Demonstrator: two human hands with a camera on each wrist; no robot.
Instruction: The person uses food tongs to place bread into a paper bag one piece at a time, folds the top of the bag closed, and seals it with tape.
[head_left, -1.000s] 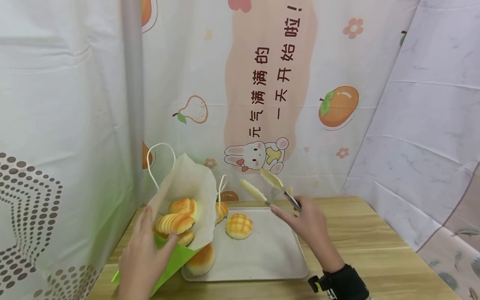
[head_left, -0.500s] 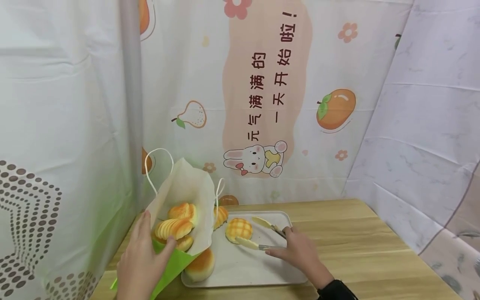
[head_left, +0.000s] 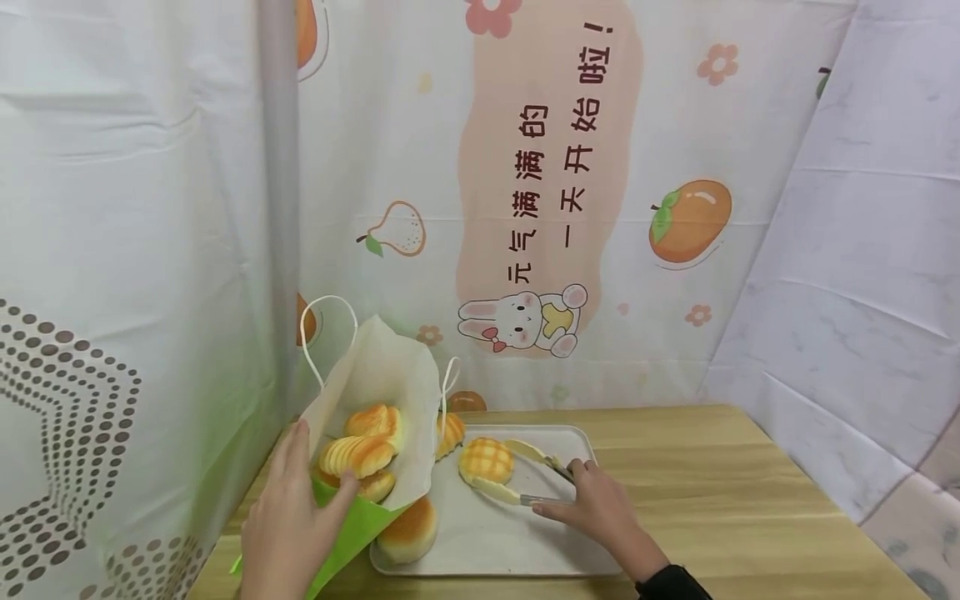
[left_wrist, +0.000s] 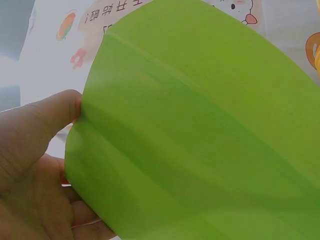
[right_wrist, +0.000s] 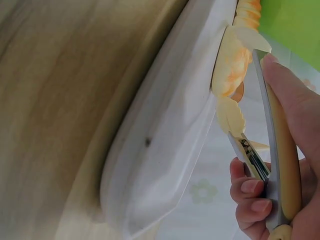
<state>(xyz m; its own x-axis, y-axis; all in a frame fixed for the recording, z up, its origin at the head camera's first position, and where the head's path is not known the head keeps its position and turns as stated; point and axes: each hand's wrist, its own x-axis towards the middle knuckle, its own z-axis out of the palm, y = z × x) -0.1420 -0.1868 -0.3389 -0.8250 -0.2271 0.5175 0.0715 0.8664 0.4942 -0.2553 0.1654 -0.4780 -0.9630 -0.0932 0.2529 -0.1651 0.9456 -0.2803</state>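
Note:
My left hand grips the rim of a paper bag, white inside and green outside, tilted with its mouth toward me. Several bread rolls lie in it. On the white tray, a round bun with a grid pattern sits between the cream tips of the tongs, one on either side. My right hand holds the tongs by their metal arms, thumb on one arm and fingers curled round the other, as the right wrist view shows. Whether both tips touch the bun is unclear.
A plain round bun lies at the tray's front left corner, partly under the bag. Another ridged roll stands at the back left, half hidden by the bag. A wooden table carries everything, with printed curtains behind and beside it.
My right hand has brought the tongs down from above the tray, and their tips have moved left to either side of the grid-patterned bun. The left hand stays on the bag.

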